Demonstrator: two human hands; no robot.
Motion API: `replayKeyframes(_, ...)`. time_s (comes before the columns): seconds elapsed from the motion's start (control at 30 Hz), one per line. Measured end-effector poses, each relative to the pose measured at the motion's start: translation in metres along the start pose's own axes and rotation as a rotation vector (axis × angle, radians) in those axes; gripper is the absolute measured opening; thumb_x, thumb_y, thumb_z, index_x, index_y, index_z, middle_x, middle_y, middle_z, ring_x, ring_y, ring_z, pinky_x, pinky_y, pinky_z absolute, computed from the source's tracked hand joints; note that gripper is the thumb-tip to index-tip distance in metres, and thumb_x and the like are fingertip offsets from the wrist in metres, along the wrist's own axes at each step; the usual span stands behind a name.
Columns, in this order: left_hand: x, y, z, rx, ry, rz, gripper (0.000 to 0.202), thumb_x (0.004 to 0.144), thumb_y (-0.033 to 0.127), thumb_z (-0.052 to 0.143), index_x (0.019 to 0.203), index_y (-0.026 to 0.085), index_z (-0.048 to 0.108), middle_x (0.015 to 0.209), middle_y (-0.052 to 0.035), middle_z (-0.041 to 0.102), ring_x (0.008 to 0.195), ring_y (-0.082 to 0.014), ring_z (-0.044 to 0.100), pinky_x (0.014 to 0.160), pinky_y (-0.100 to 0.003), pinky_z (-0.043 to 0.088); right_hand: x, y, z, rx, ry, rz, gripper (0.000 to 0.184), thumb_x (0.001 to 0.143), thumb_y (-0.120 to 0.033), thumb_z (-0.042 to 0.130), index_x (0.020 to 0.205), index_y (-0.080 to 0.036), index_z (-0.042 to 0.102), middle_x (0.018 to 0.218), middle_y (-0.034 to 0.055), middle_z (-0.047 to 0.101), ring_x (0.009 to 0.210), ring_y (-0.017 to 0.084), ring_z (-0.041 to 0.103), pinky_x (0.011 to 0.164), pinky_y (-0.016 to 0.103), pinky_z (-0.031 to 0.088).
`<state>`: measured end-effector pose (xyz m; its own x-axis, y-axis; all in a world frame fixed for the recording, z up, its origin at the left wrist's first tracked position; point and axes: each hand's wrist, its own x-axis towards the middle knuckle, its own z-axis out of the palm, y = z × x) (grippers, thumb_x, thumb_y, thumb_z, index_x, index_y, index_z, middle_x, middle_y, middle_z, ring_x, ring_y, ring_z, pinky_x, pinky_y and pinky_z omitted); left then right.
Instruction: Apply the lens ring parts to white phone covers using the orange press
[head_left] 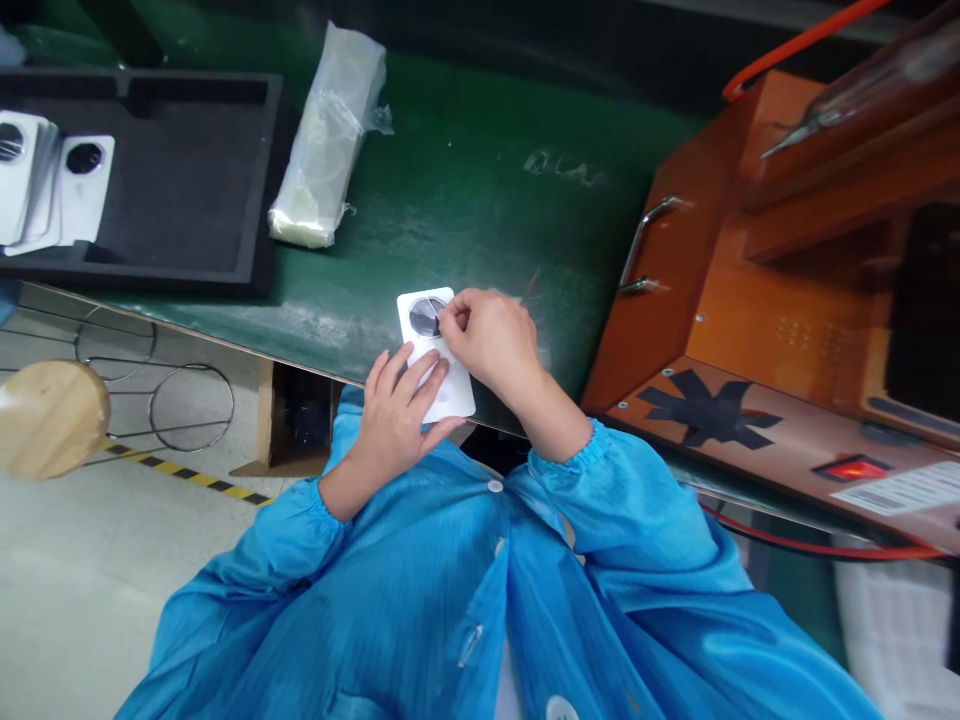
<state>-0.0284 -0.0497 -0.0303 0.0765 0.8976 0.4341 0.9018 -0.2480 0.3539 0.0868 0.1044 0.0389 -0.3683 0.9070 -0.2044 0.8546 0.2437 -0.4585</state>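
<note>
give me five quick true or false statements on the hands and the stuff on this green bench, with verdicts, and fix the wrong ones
1. The left hand touches the white panel. True.
2. The right hand is at the lower end of that panel, away from its dark disc. False: its fingers are at the dark disc, at the upper end.
3. A wrapped bundle lies between the black tray and the orange machine. True.
4. No other white panels are in view. False: similar panels lie in the tray, toward the picture's left edge.
5. The machine shows a green light. False: a red switch glows on it.
</note>
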Motion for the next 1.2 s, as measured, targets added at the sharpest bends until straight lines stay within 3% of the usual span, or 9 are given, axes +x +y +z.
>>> replayKeyframes(0.3,0.0,-0.001,-0.003,-0.022,-0.04,-0.043,0.066,0.103,0.061,0.065,0.153,0.017,0.062,0.152,-0.0203,0.066,0.154,-0.04,0.051,0.132,-0.062,0.03,-0.019,-0.003,-0.013,-0.109,0.107,-0.061,0.03,0.106,-0.035,0.06,0.123,-0.013,0.07,0.111,0.0174,0.079,0.097,0.033,0.075,0.081,0.039,0.054)
replayKeyframes(0.4,0.0,-0.006,-0.019,-0.177,0.015,-0.068,0.071,0.107,0.063,0.053,0.161,0.015,0.052,0.161,-0.0249,0.054,0.154,-0.0386,0.05,0.127,-0.06,0.039,-0.052,0.01,-0.012,-0.06,0.098,-0.344,0.037,0.104,-0.024,0.057,0.139,-0.014,0.065,0.129,0.0205,0.076,0.113,0.034,0.075,0.093,0.045,0.058)
replayKeyframes(0.5,0.011,-0.016,-0.047,-0.314,0.209,-0.208,0.055,0.112,0.047,0.046,0.159,0.018,0.054,0.159,-0.0208,0.055,0.15,-0.0319,0.054,0.121,-0.053,0.048,-0.089,0.027,0.01,-0.108,0.069,-0.645,0.054,0.099,-0.03,0.071,0.15,-0.014,0.062,0.156,0.0237,0.063,0.141,0.038,0.064,0.111,0.054,0.056)
replayKeyframes(0.57,0.031,-0.02,-0.064,-0.321,0.326,-0.255,0.039,0.109,0.036,0.056,0.143,0.02,0.067,0.141,-0.0148,0.066,0.138,-0.0283,0.062,0.116,-0.048,0.053,-0.104,0.035,0.027,-0.178,0.163,-0.769,0.041,0.102,-0.024,0.07,0.141,-0.011,0.068,0.151,0.0218,0.067,0.14,0.035,0.066,0.11,0.05,0.058)
replayKeyframes(0.63,0.064,-0.016,-0.075,-0.382,0.279,-0.222,0.024,0.104,0.031,0.065,0.123,0.02,0.075,0.123,-0.0098,0.072,0.121,-0.0248,0.07,0.106,-0.042,0.058,-0.114,0.043,0.032,-0.219,0.331,-0.857,0.026,0.105,-0.016,0.064,0.127,-0.006,0.074,0.137,0.0196,0.076,0.131,0.032,0.072,0.104,0.045,0.062)
replayKeyframes(0.77,0.144,0.036,-0.072,-0.779,-0.175,-0.151,0.023,0.102,0.037,0.069,0.117,0.021,0.076,0.108,-0.0067,0.078,0.096,-0.0194,0.076,0.087,-0.033,0.064,-0.148,0.064,0.0,-0.161,0.693,-0.919,0.023,0.106,-0.014,0.06,0.118,-0.006,0.078,0.125,0.0152,0.081,0.122,0.028,0.077,0.102,0.04,0.063)
replayKeyframes(0.93,0.226,0.139,-0.019,-1.218,-0.709,-0.043,0.061,0.085,0.036,0.085,0.139,0.017,0.066,0.122,-0.0153,0.08,0.098,-0.0232,0.078,0.077,-0.033,0.065,-0.225,0.112,-0.045,-0.232,0.909,-0.747,0.03,0.109,-0.015,0.05,0.109,-0.015,0.08,0.119,0.0095,0.084,0.125,0.024,0.077,0.097,0.035,0.064)
replayKeyframes(1.03,0.261,0.19,0.018,-1.353,-0.752,-0.078,0.053,0.085,0.035,0.085,0.132,0.016,0.067,0.129,-0.0188,0.078,0.103,-0.0267,0.078,0.069,-0.03,0.062,-0.266,0.141,-0.059,-0.39,0.901,-0.531,0.03,0.107,-0.015,0.052,0.114,-0.023,0.08,0.121,0.0072,0.084,0.124,0.023,0.077,0.091,0.037,0.065)
replayKeyframes(1.2,0.296,0.234,0.06,-1.459,-0.518,-0.312,0.023,0.088,0.021,0.072,0.11,0.015,0.067,0.117,-0.0162,0.08,0.098,-0.026,0.078,0.067,-0.029,0.06,-0.291,0.18,-0.071,-0.529,1.021,-0.291,0.033,0.101,-0.014,0.061,0.124,-0.033,0.076,0.124,0.0027,0.083,0.111,0.023,0.082,0.083,0.04,0.06)
